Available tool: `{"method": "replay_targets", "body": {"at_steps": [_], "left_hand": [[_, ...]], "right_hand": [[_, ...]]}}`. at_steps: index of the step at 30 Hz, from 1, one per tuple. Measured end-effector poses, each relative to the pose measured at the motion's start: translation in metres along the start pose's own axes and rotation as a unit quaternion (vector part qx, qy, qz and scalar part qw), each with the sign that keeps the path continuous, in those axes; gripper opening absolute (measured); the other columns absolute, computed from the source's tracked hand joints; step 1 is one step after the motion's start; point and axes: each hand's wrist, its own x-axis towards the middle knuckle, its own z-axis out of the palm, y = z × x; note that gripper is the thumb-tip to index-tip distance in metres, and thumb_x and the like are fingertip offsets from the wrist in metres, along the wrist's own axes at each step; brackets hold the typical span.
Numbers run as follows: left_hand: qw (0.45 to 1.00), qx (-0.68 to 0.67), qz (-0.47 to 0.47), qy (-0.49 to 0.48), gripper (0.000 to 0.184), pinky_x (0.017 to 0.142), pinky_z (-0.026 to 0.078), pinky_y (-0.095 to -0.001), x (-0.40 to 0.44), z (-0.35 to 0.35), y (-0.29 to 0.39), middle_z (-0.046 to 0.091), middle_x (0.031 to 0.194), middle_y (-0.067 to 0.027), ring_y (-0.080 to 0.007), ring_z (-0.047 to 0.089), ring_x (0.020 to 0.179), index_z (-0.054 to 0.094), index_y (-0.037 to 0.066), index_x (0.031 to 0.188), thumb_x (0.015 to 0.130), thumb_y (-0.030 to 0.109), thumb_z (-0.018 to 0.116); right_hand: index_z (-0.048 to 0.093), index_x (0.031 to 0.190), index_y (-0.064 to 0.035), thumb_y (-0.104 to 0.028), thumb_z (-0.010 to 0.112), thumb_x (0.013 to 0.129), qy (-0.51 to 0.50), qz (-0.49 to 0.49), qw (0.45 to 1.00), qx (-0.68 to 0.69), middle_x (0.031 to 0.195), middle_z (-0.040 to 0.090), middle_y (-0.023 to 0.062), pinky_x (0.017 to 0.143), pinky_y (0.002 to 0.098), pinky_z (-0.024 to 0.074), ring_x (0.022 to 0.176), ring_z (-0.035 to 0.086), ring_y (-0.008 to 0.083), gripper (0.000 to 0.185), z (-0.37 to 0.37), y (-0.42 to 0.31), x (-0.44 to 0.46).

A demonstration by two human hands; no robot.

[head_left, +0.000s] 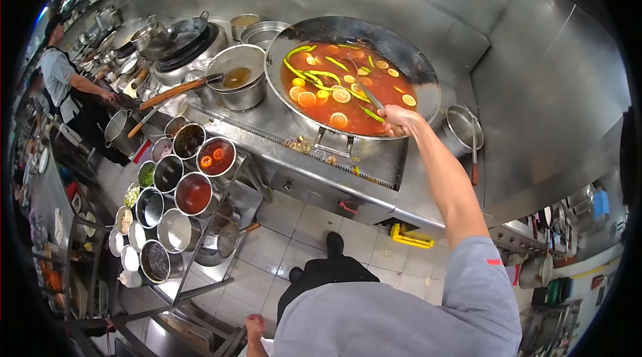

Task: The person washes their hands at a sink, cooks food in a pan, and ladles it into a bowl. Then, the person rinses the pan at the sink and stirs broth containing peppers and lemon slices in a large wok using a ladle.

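Observation:
My right hand (399,121) is closed around the handle of a ladle (371,95), above the near right rim of a large wok (428,76). The ladle's head dips into a red broth (321,106) filling the wok. Long green peppers (324,74) and citrus slices (341,95) float in the broth. My left hand (255,327) hangs low by my side with its fingers curled. Something white shows just beside it, and whether the hand holds it is hard to make out.
Left of the wok, a strainer (237,62) rests over a pot (244,97). Several metal containers of sauces and seasonings, one with red sauce (194,194), crowd a rack. A pot (463,128) stands right of the wok. Another person (67,79) works at the far left.

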Motion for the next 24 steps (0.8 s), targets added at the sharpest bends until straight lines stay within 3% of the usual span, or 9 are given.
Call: {"method": "replay_targets", "body": {"at_steps": [4,7,8,9,12,21,24], "left_hand": [[1.000,-0.001,0.003,-0.007,0.010,0.036,0.041,-0.0298,0.021,-0.012,-0.008,0.057,0.064,-0.0074,-0.0155,0.052,0.046,0.060,0.004,0.086,0.082,0.009,0.053],[1.000,-0.003,-0.011,-0.023,0.011,0.037,0.043,-0.0295,0.030,-0.017,-0.006,0.058,0.065,-0.0077,-0.0154,0.053,0.047,0.060,0.004,0.087,0.082,0.008,0.051],[1.000,-0.001,-0.010,-0.026,0.011,0.037,0.043,-0.0295,0.031,-0.018,-0.003,0.058,0.065,-0.0077,-0.0154,0.053,0.047,0.060,0.004,0.087,0.082,0.008,0.051],[0.999,0.023,-0.017,-0.021,0.011,0.038,0.043,-0.0294,0.032,-0.019,0.001,0.058,0.064,-0.0076,-0.0155,0.053,0.048,0.060,0.004,0.087,0.083,0.008,0.051],[0.998,0.061,-0.018,-0.012,0.011,0.038,0.044,-0.0295,0.028,-0.015,0.013,0.058,0.064,-0.0078,-0.0157,0.054,0.048,0.060,0.004,0.087,0.083,0.008,0.050],[0.997,0.048,0.029,-0.055,0.011,0.038,0.042,-0.0289,0.043,-0.003,0.029,0.057,0.063,-0.0086,-0.0144,0.051,0.046,0.059,0.003,0.085,0.087,0.009,0.050],[0.997,0.049,0.025,-0.048,0.013,0.038,0.041,-0.0282,0.045,0.005,0.039,0.056,0.063,-0.0081,-0.0134,0.051,0.046,0.059,0.003,0.084,0.088,0.009,0.048]], "right_hand": [[0.036,0.099,-0.0151,-0.023,0.042,0.098,-0.045,0.031,0.998,0.018,0.070,0.042,-0.0005,0.035,0.0209,0.0402,0.044,0.041,0.0048,0.010,-0.006,0.012,-0.031],[0.038,0.099,-0.0131,-0.024,0.045,0.097,-0.041,0.010,0.999,0.001,0.065,0.043,-0.0016,0.036,0.0229,0.0396,0.045,0.042,0.0059,0.014,-0.012,0.021,-0.067],[0.036,0.115,-0.0158,-0.023,0.048,0.096,-0.043,0.033,0.999,0.006,0.069,0.044,-0.0021,0.037,0.0218,0.0403,0.046,0.042,0.0042,0.023,-0.017,0.025,-0.075],[0.036,0.115,-0.0158,-0.023,0.048,0.096,-0.039,0.035,0.999,0.008,0.069,0.044,-0.0021,0.037,0.0218,0.0403,0.046,0.042,0.0042,0.023,-0.022,0.029,-0.086],[0.024,0.141,-0.0168,-0.023,0.046,0.096,-0.052,0.036,0.996,-0.069,0.068,0.043,-0.0023,0.038,0.0210,0.0397,0.046,0.042,0.0041,0.050,-0.032,0.037,-0.121],[0.039,0.126,-0.0089,-0.021,0.043,0.096,-0.008,0.040,0.958,-0.283,0.068,0.040,-0.0018,0.041,0.0250,0.0397,0.048,0.041,0.0072,0.032,-0.047,0.020,-0.226],[0.038,0.131,-0.0066,-0.021,0.044,0.095,0.006,0.039,0.937,-0.347,0.072,0.049,0.0027,0.043,0.0285,0.0434,0.050,0.046,0.0095,0.039,-0.042,0.008,-0.248]]}}
